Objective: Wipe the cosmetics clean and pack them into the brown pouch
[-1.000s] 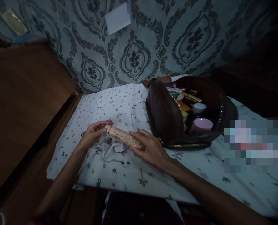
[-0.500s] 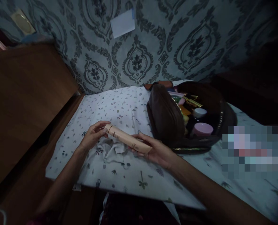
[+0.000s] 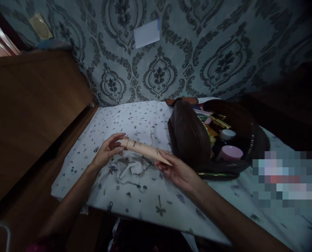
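Cloth [image 3: 121, 122] free btw L hand [image 3: 107, 152] & wall [image 3: 160, 75]; open bag [image 3: 187, 136] blocks way beyond R hand [image 3: 181, 171].

On the patterned wall [image 3: 160, 75] I see a white card [image 3: 147, 34] and, above the wooden furniture [image 3: 35, 98], a square fitting [image 3: 41, 26].

This looks like a room in a home, perhaps a bedroom, though the kind of room cannot be told for certain. The wall is covered in grey-blue wallpaper [image 3: 160, 75] with a dark leafy pattern, and a white card [image 3: 147, 34] is on it. A brown wooden cabinet [image 3: 32, 101] stands at the left. A white cloth [image 3: 119, 120] with small printed plants covers a flat surface, and on it sits an open brown bag [image 3: 186, 136] of personal things, including a pink jar [image 3: 231, 153] and a white-lidded jar [image 3: 228, 134]. The light is dim.
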Motion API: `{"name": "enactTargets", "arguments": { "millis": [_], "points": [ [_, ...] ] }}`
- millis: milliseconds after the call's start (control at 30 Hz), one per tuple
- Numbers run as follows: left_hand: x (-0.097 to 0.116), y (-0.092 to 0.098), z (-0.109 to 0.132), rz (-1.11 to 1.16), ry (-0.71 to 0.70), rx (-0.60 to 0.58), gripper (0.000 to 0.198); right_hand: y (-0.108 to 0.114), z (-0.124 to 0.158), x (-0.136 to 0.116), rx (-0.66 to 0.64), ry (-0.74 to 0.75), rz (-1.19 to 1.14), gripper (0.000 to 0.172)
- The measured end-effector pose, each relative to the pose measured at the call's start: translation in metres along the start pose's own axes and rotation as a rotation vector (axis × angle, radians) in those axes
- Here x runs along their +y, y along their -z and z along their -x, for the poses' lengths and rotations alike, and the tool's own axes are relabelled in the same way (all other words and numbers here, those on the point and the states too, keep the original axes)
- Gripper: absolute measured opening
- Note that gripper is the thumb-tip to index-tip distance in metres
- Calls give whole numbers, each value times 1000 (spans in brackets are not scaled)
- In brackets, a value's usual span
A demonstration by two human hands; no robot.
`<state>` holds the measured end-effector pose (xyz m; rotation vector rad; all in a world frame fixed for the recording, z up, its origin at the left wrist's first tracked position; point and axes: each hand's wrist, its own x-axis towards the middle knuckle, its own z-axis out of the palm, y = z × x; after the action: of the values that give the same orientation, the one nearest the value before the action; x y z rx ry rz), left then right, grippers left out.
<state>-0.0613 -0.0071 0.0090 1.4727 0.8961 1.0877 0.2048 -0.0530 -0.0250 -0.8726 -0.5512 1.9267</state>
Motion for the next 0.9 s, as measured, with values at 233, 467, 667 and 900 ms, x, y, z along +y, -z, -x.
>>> {"name": "enactTargets", "arguments": {
  "millis": [233, 467, 667, 900],
  "points": [
    [1, -7, -1, -149, 222, 52, 52, -6, 6, 3, -9, 77, 104, 35],
    [11, -2, 3, -54, 224, -89, 57, -6, 6, 2, 13, 82, 165, 42],
    [6, 0, 2, -69, 338, -15, 51, -9, 8, 3, 12, 96, 199, 46],
    [3, 1, 4, -16, 165, -67, 66, -8, 7, 3, 30, 106, 217, 44]
  ]
}}
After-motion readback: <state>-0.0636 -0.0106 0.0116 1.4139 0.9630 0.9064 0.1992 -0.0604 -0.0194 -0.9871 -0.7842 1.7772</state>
